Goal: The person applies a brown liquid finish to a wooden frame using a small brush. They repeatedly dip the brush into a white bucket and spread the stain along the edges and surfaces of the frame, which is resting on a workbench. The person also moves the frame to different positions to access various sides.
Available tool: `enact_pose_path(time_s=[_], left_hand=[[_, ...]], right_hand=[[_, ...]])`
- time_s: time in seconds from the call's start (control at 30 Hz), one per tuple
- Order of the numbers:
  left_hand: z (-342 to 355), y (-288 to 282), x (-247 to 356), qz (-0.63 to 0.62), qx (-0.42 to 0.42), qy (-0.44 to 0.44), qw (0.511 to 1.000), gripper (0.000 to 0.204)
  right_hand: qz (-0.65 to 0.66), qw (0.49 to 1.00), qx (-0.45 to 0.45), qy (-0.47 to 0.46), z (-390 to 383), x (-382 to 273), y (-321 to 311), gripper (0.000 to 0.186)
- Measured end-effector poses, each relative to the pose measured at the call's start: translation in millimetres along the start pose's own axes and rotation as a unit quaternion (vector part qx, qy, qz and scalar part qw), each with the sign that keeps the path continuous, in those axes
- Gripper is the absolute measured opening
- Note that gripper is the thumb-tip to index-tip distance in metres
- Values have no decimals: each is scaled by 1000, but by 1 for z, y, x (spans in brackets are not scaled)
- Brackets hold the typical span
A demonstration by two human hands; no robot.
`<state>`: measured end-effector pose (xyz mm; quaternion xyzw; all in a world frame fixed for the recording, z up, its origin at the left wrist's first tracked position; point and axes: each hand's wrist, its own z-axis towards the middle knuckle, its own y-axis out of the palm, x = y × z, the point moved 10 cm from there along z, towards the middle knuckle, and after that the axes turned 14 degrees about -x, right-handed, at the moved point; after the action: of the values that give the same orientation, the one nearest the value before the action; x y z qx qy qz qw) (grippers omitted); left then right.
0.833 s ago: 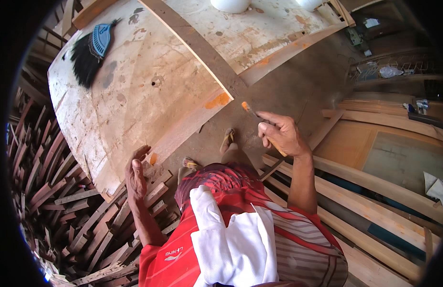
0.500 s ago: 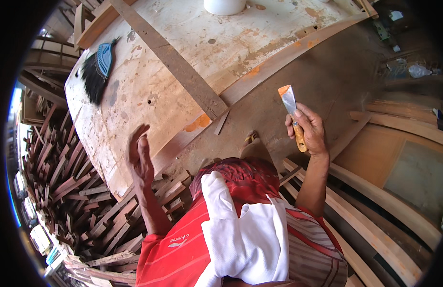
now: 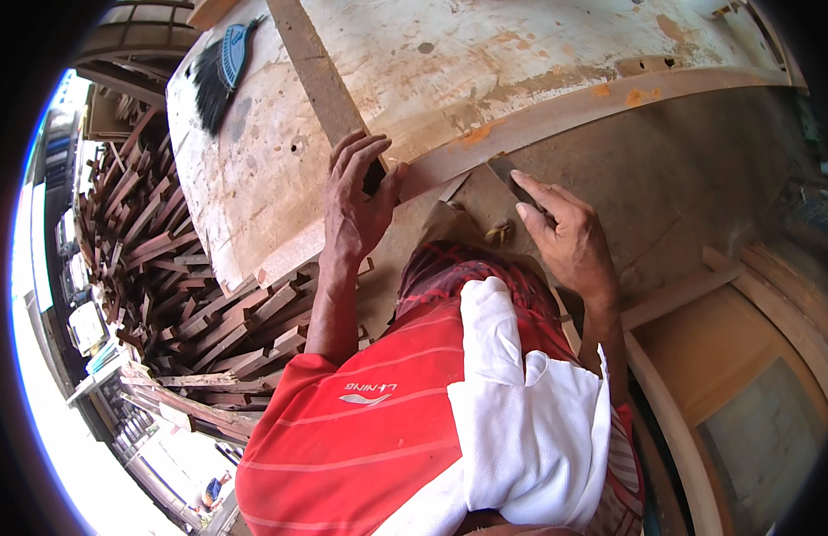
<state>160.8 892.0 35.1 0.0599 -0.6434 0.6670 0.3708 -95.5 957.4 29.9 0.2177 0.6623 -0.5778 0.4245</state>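
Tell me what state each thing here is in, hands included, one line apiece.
Left hand, half-open at the crosspiece's end, contact unclear
Right hand, closed around the scraper
Scraper, held, tip toward the rail
Orange patches, smeared on the rail, wet or dry unclear
Brush, lying on the board
Cloth, draped over the shirt
Wood pieces, heaped loosely
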Motion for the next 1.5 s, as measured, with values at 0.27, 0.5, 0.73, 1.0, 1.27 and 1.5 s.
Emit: enact_pose_path(time_s=[0.27, 0.5, 0.73, 1.0, 1.27, 1.5], left_hand=[[9, 3, -13, 15, 11, 6, 1000, 28], [10, 3, -19, -24, 10, 22, 999, 27], [9, 2, -19, -33, 1, 14, 999, 31], [13, 0, -18, -26, -20, 9, 999, 29], [46, -10, -33, -89, -8, -36, 995, 37], [164, -34, 1, 32, -37, -7, 999, 54]], right_hand=[[-196, 966, -118, 116, 40, -14, 21, 39], [-293, 921, -197, 163, 47, -29, 32, 43], [-295, 919, -202, 167, 49, -29, 38, 41], [-203, 948, -138, 202, 34, -16, -3, 38], [-115, 979, -5, 167, 39, 18, -79, 36], [-37, 989, -101, 100, 62, 50, -115, 36]])
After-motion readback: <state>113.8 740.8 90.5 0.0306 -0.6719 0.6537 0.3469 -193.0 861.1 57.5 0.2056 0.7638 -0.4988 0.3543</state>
